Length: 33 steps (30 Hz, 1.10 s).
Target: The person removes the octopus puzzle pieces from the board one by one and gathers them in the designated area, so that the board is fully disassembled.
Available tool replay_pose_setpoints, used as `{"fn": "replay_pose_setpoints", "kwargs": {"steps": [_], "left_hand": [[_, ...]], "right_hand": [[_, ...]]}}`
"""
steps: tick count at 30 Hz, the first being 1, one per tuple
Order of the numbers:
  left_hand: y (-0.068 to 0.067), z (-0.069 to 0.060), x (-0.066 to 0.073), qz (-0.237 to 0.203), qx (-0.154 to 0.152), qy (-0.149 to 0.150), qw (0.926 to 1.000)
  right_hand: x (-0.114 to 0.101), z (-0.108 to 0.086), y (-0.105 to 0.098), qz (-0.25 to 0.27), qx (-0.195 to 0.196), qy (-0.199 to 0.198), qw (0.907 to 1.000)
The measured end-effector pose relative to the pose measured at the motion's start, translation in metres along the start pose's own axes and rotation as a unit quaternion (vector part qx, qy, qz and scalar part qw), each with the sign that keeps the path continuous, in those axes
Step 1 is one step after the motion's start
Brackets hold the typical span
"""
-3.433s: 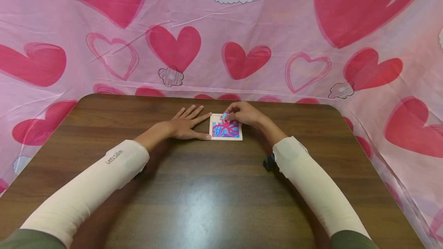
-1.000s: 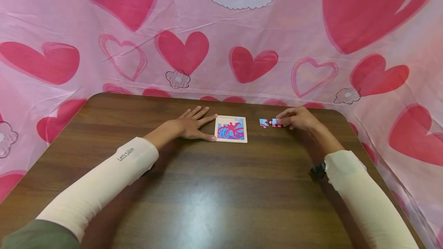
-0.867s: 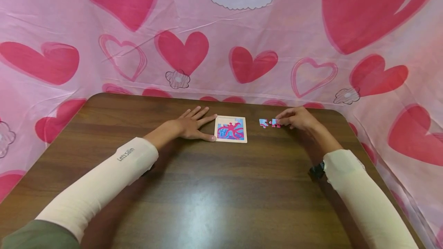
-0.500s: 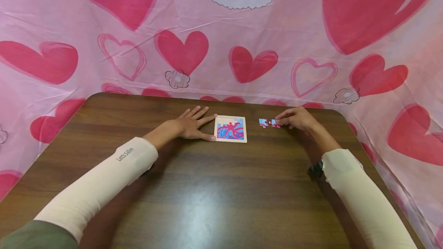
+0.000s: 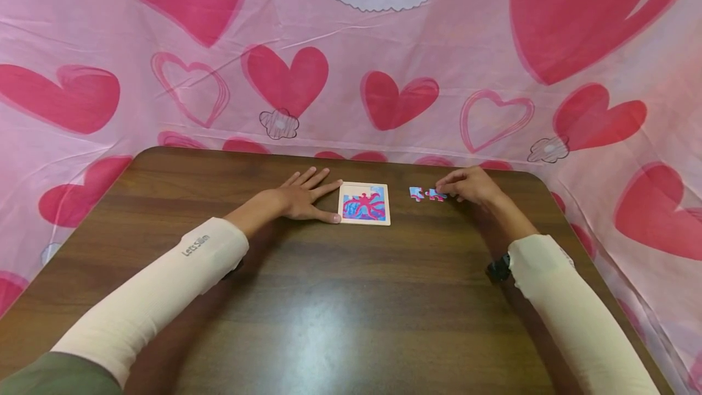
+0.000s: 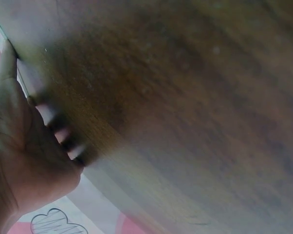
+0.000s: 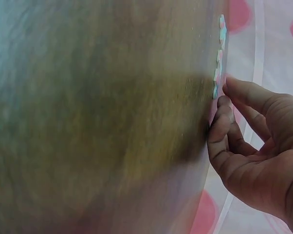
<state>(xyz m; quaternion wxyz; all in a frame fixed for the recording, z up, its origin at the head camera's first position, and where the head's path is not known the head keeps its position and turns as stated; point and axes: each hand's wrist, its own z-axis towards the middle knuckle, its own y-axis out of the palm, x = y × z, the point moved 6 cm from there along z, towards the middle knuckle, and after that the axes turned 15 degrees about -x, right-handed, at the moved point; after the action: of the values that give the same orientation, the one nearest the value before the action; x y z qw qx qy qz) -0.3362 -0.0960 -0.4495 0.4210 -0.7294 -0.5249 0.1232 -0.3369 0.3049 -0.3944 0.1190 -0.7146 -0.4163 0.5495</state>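
A square pale puzzle tray (image 5: 387, 209) holds most of a pink octopus picture (image 5: 364, 206); bare board shows at its upper left. Against the tray's left side rests my left hand (image 5: 298, 201), flat with fingers spread, thumb and index finger touching the edge. Two blue-and-pink jigsaw pieces lie right of the tray: a left piece (image 5: 416, 194) and a right piece (image 5: 436, 195). My right hand (image 5: 473, 186) has its fingertips at the right piece's far edge, loosely bent. In the right wrist view, the fingertips (image 7: 226, 83) sit close beside the piece's end; whether they touch it is unclear.
A brown wooden table (image 5: 329, 297) carries everything, with its far edge just beyond the hands. A pink cloth (image 5: 340, 35) printed with hearts hangs behind and along both sides. A dark device (image 5: 498, 268) sits on the right wrist.
My right hand has left the tray and gone right to the loose pieces. More of the right piece shows now than half a second ago. My left hand has stayed at the tray.
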Motion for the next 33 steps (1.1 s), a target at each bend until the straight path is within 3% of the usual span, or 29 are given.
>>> {"fn": "replay_pose_setpoints", "kwargs": {"steps": [14,21,27,33], "left_hand": [[0.000,0.000,0.001,0.000,0.003,0.004,1.0000],[0.001,0.001,0.001,0.000,0.007,0.006,1.0000],[0.001,0.002,-0.001,-0.001,0.008,0.006,1.0000],[0.001,0.001,0.000,-0.001,0.006,0.006,1.0000]], "right_hand": [[-0.033,0.003,0.018,0.003,0.011,-0.070,0.9975],[-0.049,0.011,0.034,0.008,-0.005,-0.103,0.9946],[-0.061,0.021,0.047,-0.026,-0.008,-0.134,0.9907],[-0.073,0.025,0.060,-0.027,-0.031,-0.144,0.9887]]}}
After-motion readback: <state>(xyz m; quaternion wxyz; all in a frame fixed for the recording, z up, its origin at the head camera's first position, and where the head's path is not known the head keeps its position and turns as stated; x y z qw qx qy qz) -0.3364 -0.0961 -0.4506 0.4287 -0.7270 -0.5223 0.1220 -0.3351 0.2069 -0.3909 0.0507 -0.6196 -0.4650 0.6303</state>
